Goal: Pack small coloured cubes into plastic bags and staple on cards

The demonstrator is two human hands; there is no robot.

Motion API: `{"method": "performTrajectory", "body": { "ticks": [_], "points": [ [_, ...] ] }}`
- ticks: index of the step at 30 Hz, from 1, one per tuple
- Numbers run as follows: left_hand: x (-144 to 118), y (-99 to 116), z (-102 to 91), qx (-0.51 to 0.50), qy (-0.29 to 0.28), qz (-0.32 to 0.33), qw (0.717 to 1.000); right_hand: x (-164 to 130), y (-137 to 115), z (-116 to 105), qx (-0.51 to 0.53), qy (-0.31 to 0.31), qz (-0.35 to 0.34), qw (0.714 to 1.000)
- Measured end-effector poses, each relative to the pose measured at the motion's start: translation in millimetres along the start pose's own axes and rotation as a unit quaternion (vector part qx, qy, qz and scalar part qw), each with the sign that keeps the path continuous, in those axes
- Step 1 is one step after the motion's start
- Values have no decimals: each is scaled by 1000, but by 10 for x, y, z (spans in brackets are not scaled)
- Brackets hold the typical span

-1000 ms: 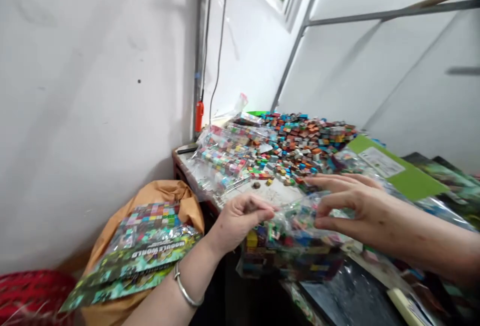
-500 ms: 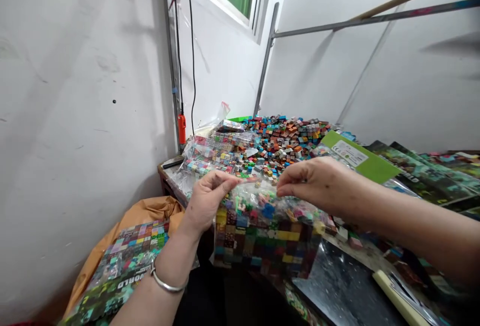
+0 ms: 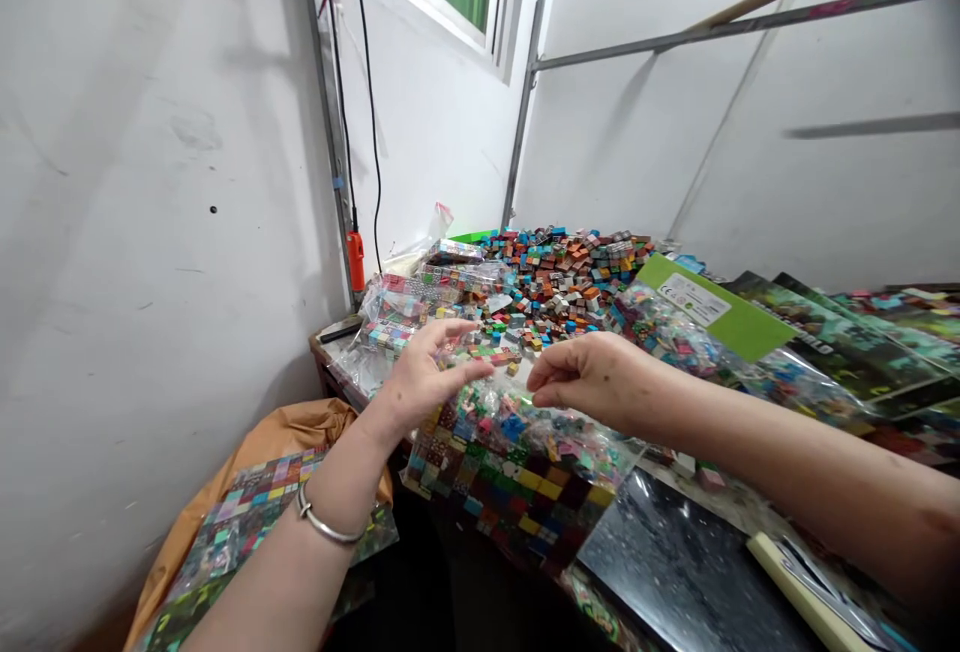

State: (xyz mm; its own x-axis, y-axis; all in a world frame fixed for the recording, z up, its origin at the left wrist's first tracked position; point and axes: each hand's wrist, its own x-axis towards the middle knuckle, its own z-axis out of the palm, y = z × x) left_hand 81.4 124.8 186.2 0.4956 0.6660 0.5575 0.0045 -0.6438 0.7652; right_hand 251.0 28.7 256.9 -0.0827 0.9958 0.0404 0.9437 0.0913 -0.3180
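Note:
A clear plastic bag (image 3: 510, 492) of multicoloured cube blocks, with small bright pieces along its top, is tilted in front of me at the table edge. My left hand (image 3: 420, 382) is beside the bag's upper left, thumb and fingers spread apart and holding nothing. Above the bag's top, my right hand (image 3: 585, 377) has its fingers closed in a pinch on what looks like the thin plastic of the bag's mouth. The exact grip is hard to make out.
Loose cubes (image 3: 577, 272) are heaped at the back. Filled bags with a green card (image 3: 720, 307) and dark printed cards (image 3: 832, 342) lie right. A black slab (image 3: 682, 562) and a stapler (image 3: 817, 592) are nearer. Lower left, another block bag (image 3: 262, 497) rests on brown wrapping (image 3: 300, 417).
My left hand has let go of the bag's top edge and opened. My right hand has moved slightly left, and the bag has tilted, its right side lower.

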Motion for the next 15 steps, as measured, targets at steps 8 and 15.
{"method": "performTrajectory", "body": {
  "ticks": [8,15],
  "points": [
    [200,360,-112,235,-167,148,946,170,-140,-96,-130,25,-117,984],
    [232,303,10,213,-93,63,971,209,-218,-282,-165,39,-71,983]
  ]
}}
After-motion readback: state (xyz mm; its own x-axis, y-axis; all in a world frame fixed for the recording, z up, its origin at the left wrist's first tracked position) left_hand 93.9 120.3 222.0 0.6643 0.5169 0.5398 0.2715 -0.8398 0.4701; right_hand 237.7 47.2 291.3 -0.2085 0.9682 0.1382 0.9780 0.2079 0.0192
